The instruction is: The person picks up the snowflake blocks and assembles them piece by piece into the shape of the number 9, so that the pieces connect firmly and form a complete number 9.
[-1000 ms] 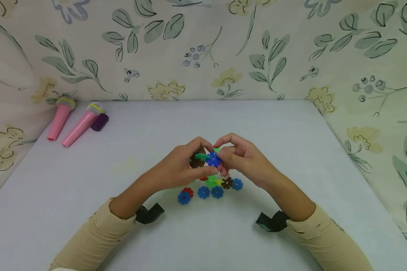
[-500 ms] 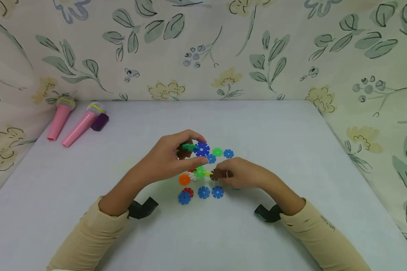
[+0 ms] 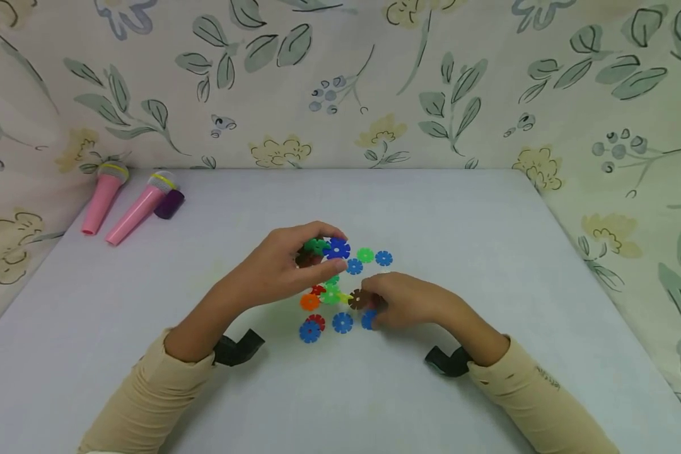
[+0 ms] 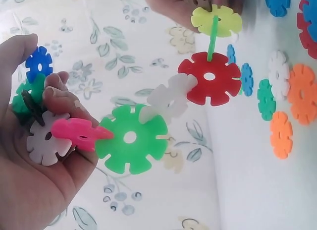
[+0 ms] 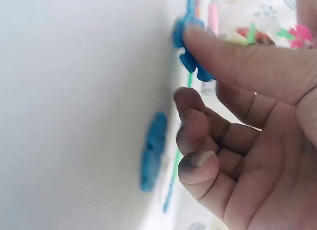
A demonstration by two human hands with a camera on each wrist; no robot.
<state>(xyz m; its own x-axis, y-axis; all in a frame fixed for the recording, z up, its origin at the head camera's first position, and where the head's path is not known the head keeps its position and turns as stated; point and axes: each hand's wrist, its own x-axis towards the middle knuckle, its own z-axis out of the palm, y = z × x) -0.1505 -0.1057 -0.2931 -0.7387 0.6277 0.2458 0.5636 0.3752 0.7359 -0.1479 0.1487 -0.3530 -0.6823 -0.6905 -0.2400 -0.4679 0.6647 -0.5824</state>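
Note:
My left hand (image 3: 284, 265) holds a chain of notched plastic discs, with a dark blue disc (image 3: 337, 248) showing between thumb and index finger. In the left wrist view the chain runs through a pink disc (image 4: 79, 133), a light green disc (image 4: 119, 155), a red disc (image 4: 218, 84) and a yellow disc (image 4: 223, 24). A brown disc (image 3: 357, 299) hangs at its far end, beside my right hand (image 3: 411, 299). That hand pinches a blue disc (image 5: 187, 61) low over the table; the fingers behind it are partly hidden.
Loose discs lie around the hands: a blue disc (image 3: 342, 323), a red disc (image 3: 318, 320) under another blue one, an orange disc (image 3: 309, 302), and a light green disc (image 3: 366, 255) farther back. Two pink toy microphones (image 3: 136, 211) and a purple cylinder (image 3: 169, 204) lie at back left.
My hands, together at the dark blue disc a second ago, have parted. The right hand came down past the chain's brown end and took hold of a blue disc; the left shifted slightly left.

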